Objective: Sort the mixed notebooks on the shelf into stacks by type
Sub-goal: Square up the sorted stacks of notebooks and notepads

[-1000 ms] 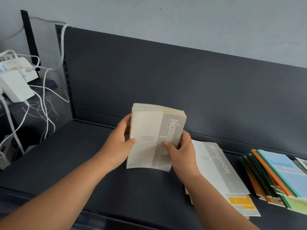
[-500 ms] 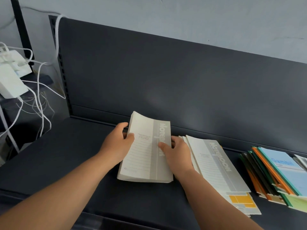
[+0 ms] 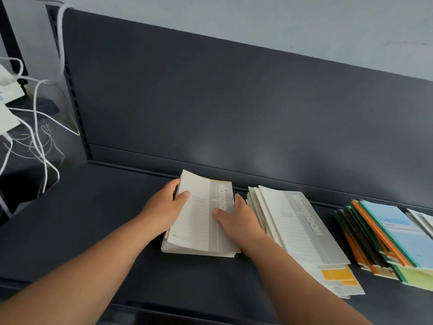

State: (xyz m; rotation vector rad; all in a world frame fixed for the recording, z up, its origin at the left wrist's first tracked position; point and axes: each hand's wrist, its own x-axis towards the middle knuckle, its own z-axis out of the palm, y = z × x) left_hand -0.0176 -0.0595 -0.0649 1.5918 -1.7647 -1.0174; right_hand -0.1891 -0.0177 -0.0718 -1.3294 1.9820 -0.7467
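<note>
A stack of white-and-grey notebooks lies flat on the dark shelf. My left hand grips its left edge, thumb on the top cover. My right hand grips the right edge, thumb on the grey band. A second, fanned pile of the same white-and-grey notebooks lies just to the right, with yellow-patched covers showing at its near end. Farther right lies a pile of notebooks with coloured spines, a light blue cover on top.
The shelf's dark back panel rises right behind the stacks. White cables and white devices hang at the far left beyond the shelf's upright. Another white notebook edge shows at the far right.
Both hands lowered the white-and-grey stack from upright in the air down flat onto the shelf, left of the fanned pile. The hands still hold its edges.
</note>
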